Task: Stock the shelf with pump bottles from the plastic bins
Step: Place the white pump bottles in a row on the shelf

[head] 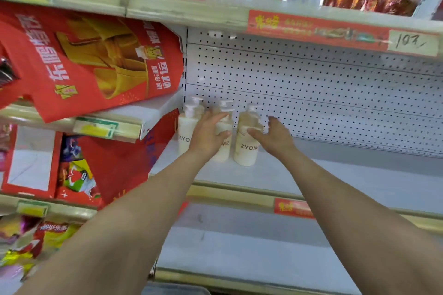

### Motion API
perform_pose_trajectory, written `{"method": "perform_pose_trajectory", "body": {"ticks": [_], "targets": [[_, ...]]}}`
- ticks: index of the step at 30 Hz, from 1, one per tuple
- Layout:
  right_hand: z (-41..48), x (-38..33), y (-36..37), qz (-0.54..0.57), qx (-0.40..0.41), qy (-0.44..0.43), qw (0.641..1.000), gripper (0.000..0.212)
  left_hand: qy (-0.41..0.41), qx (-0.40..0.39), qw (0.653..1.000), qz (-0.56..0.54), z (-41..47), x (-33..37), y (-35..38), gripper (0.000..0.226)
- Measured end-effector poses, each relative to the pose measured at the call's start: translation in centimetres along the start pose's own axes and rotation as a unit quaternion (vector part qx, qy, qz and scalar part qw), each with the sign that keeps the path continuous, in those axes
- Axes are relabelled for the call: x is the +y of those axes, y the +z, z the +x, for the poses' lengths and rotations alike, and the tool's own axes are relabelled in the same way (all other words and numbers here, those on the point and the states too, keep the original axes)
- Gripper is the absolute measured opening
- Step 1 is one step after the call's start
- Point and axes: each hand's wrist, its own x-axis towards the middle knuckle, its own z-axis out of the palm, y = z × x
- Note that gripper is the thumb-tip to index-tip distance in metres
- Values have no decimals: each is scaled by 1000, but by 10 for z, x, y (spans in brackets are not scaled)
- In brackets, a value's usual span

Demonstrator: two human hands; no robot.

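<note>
L hand grips 1 of 4 pump bottles on shelf; R hand spread wide beside another

Four pump bottles countable; blur hides any more. Two hands: left hand, right hand.

tbh the left hand and right hand are seen bare, both forearms left uncovered to the frame edge
</note>
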Motion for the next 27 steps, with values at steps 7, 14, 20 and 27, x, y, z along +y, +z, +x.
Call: {"method": "perform_pose_trajectory", "body": {"ticks": [7, 14, 20, 27], "targets": [[-58, -65, -15, -156, 76, -111, 979, 73, 21, 57, 995, 85, -33, 21, -73, 53], [-130, -122, 6, -178, 59, -129, 974, 64, 14, 73, 986, 147, -89, 24, -137, 49], [-180, -135, 42, -173, 31, -99, 980, 65, -52, 37, 985, 162, -137, 1, -167, 52], [-225, -107, 104, -160, -40, -58, 985, 66, -111, -15, 978, 174, -186, -70, -169, 54]]}}
